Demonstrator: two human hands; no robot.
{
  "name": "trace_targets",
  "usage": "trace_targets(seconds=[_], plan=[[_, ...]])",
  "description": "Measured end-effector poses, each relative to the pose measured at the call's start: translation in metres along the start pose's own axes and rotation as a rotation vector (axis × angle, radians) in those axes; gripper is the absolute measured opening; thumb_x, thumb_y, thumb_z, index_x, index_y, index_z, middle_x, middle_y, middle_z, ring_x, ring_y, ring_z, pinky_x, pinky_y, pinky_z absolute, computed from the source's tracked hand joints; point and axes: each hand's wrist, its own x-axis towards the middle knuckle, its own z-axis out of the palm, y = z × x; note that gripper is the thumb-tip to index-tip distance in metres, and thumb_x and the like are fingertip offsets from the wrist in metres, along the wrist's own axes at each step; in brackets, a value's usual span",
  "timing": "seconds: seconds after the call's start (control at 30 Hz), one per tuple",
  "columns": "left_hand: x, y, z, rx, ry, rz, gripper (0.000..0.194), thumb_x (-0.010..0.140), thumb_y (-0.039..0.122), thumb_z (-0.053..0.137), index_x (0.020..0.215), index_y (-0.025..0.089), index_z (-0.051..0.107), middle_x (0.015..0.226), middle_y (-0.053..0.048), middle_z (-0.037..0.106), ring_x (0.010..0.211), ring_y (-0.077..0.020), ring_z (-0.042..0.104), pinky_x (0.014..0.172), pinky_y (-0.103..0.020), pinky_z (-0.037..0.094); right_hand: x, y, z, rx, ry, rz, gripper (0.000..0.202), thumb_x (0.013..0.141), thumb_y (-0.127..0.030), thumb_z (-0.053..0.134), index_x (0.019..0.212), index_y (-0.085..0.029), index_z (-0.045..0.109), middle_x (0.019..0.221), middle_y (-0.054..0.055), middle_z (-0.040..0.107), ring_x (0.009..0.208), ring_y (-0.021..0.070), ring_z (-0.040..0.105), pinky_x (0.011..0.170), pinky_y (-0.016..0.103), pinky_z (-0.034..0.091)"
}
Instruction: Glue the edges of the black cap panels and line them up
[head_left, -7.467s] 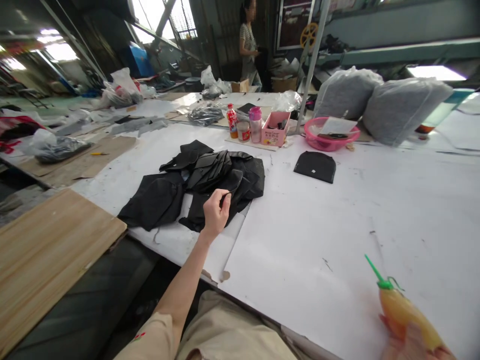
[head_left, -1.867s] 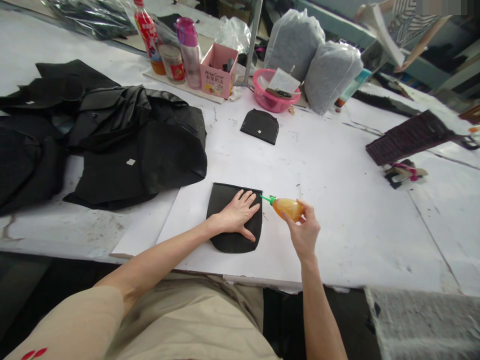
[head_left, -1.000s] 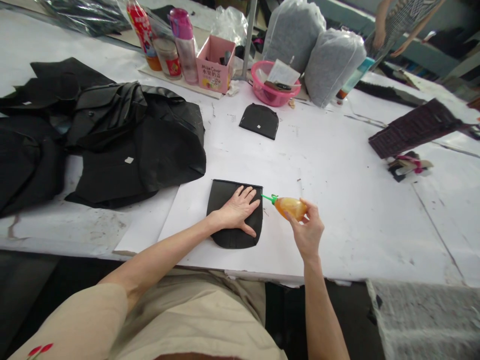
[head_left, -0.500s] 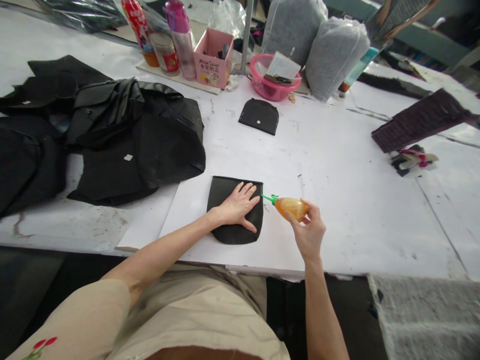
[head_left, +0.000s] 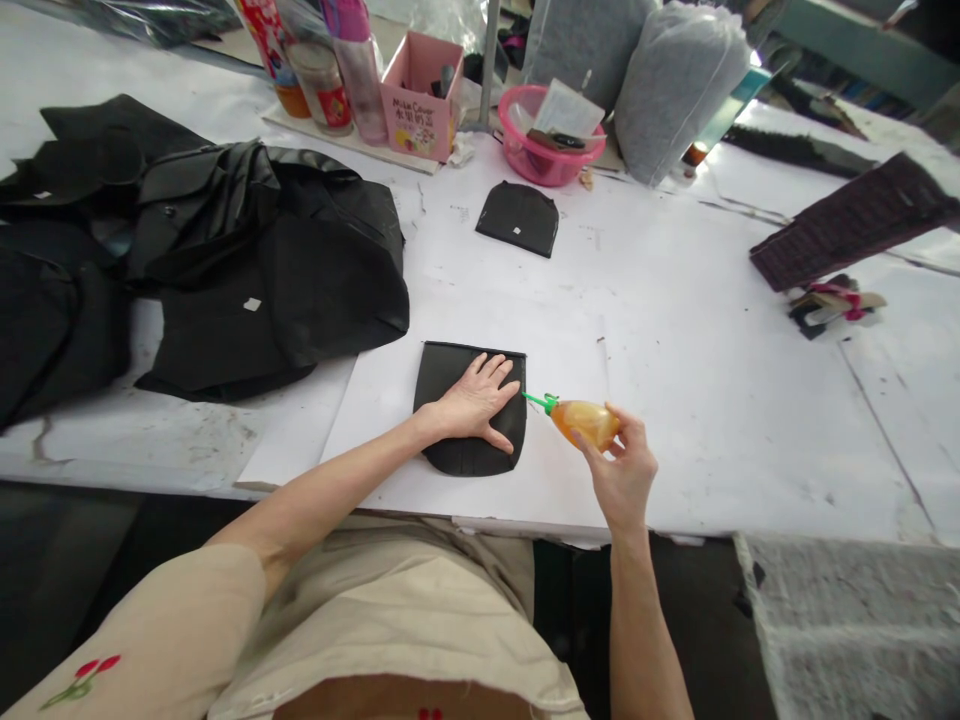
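A black flap-shaped piece [head_left: 457, 455] with a rounded lower edge lies flat on a white sheet near the table's front. My left hand [head_left: 478, 400] rests on it, fingers spread, palm down. In my right hand [head_left: 624, 462] is a squeeze bottle [head_left: 589, 424] of amber liquid, tilted on its side, with a green nozzle. The nozzle's tip points left and meets or nearly meets the piece's right edge; I cannot tell if it touches. Farther back lies a similar black piece [head_left: 519, 218] with a small white tag.
Black bags and cut pieces [head_left: 285, 270] are heaped at left. Behind stand a pink box [head_left: 421, 100], a clear bottle with a purple top [head_left: 361, 75], a pink basin [head_left: 551, 165] and grey wrapped bundles [head_left: 679, 90]. A dark patterned block [head_left: 847, 225] stands at right.
The view has shifted slightly. The nozzle tip has slid a little down along the piece's right edge. My left hand keeps its place on the piece.
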Motion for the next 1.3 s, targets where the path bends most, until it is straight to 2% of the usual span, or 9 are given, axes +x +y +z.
trace_targets(seconds=[0.37, 0.73, 0.93, 1.0, 1.07, 1.13, 1.2, 1.3], plan=[[0.001, -0.003, 0.007, 0.01, 0.026, 0.01, 0.104, 0.068, 0.08, 0.075, 0.141, 0.007, 0.059, 0.159, -0.032, 0.041, 0.152, -0.0472, 0.033, 0.125, -0.058, 0.019, -0.018, 0.003, -0.009, 0.022, -0.003, 0.027, 0.054, 0.077, -0.05, 0.085, 0.121, -0.023, 0.067, 0.118, 0.008, 0.071, 0.103, 0.0247, 0.07, 0.079, 0.038, 0.066], [-0.001, -0.001, 0.003, 0.018, 0.009, 0.007, 0.107, 0.067, 0.078, 0.079, 0.143, 0.006, 0.057, 0.16, -0.033, 0.039, 0.153, -0.0473, 0.033, 0.126, -0.059, 0.019, -0.04, 0.0, -0.019, 0.049, -0.002, 0.031, 0.052, 0.078, -0.043, 0.087, 0.123, -0.024, 0.068, 0.118, 0.007, 0.071, 0.109, 0.0244, 0.069, 0.083, 0.037, 0.067], [-0.001, 0.0, -0.001, 0.032, 0.022, 0.006, 0.107, 0.066, 0.077, 0.081, 0.142, 0.006, 0.057, 0.158, -0.032, 0.043, 0.151, -0.0468, 0.035, 0.124, -0.059, 0.023, -0.048, -0.001, -0.023, 0.048, -0.003, 0.038, 0.052, 0.078, -0.039, 0.088, 0.123, -0.024, 0.068, 0.12, 0.006, 0.07, 0.11, 0.0235, 0.069, 0.085, 0.035, 0.066], [-0.005, 0.007, -0.008, 0.064, 0.065, 0.018, 0.096, 0.067, 0.07, 0.085, 0.137, 0.008, 0.061, 0.154, -0.03, 0.048, 0.148, -0.0466, 0.039, 0.123, -0.06, 0.025, -0.049, 0.0, -0.023, 0.049, -0.001, 0.042, 0.051, 0.078, -0.039, 0.087, 0.123, -0.024, 0.068, 0.119, 0.006, 0.07, 0.109, 0.0236, 0.069, 0.084, 0.034, 0.066], [-0.014, 0.017, -0.016, 0.089, 0.101, 0.074, 0.074, 0.074, 0.056, 0.088, 0.128, 0.011, 0.066, 0.144, -0.025, 0.058, 0.142, -0.043, 0.047, 0.12, -0.059, 0.03, -0.05, 0.002, -0.023, 0.057, -0.005, 0.048, 0.051, 0.078, -0.039, 0.087, 0.123, -0.023, 0.067, 0.118, 0.006, 0.07, 0.108, 0.0236, 0.07, 0.081, 0.034, 0.066], [-0.026, 0.027, -0.02, 0.054, 0.082, 0.153, 0.049, 0.081, 0.044, 0.085, 0.116, 0.014, 0.07, 0.129, -0.018, 0.067, 0.127, -0.0355, 0.06, 0.113, -0.051, 0.041, -0.05, 0.003, -0.023, 0.061, -0.01, 0.056, 0.051, 0.078, -0.039, 0.087, 0.122, -0.023, 0.067, 0.118, 0.006, 0.07, 0.107, 0.0235, 0.07, 0.079, 0.034, 0.066], [-0.04, 0.035, -0.017, -0.023, 0.057, 0.171, 0.031, 0.085, 0.035, 0.083, 0.107, 0.016, 0.072, 0.118, -0.013, 0.069, 0.112, -0.0286, 0.067, 0.1, -0.042, 0.051, -0.052, 0.004, -0.024, 0.065, -0.013, 0.059, 0.052, 0.078, -0.039, 0.088, 0.123, -0.024, 0.067, 0.119, 0.006, 0.07, 0.108, 0.0237, 0.07, 0.08, 0.034, 0.066], [-0.055, 0.04, -0.003, -0.119, 0.125, 0.119, 0.021, 0.085, 0.025, 0.082, 0.101, 0.017, 0.073, 0.119, -0.012, 0.069, 0.11, -0.0256, 0.068, 0.093, -0.037, 0.054, -0.055, 0.003, -0.025, 0.082, -0.011, 0.05, 0.052, 0.078, -0.037, 0.088, 0.124, -0.024, 0.066, 0.121, 0.007, 0.069, 0.111, 0.0244, 0.069, 0.083, 0.035, 0.066]])
